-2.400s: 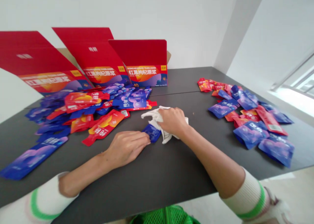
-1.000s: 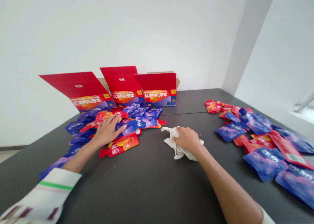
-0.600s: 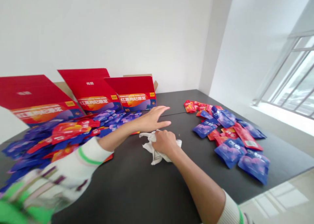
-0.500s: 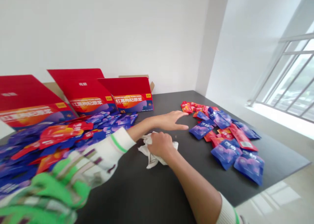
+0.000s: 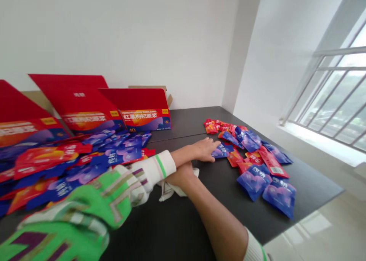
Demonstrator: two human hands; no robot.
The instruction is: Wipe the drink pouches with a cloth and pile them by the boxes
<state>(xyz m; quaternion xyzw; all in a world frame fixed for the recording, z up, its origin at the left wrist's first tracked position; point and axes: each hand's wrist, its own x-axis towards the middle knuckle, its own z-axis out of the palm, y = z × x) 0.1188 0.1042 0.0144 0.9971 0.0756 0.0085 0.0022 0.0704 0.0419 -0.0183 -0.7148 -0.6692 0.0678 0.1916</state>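
Observation:
My left hand stretches across my right wrist to the near left edge of the small-pouch pile. Its thumb and fingers are apart, at the edge of a blue pouch and partly covering it. Under my left forearm, my right hand presses a crumpled white cloth against the dark table. The right fingers are largely hidden, but the hand is closed on the cloth. Behind the blue pouch lie more blue pouches and red pouches.
A big heap of red and blue pouches covers the table's left side. Behind it stand red boxes with raised lids, along the white wall. The black table ends at the right, near a railing and a window.
My left hand has moved down and forward to the blue pouch, its forearm now crossing over my right hand. My right hand stays on the cloth. The view has turned slightly right.

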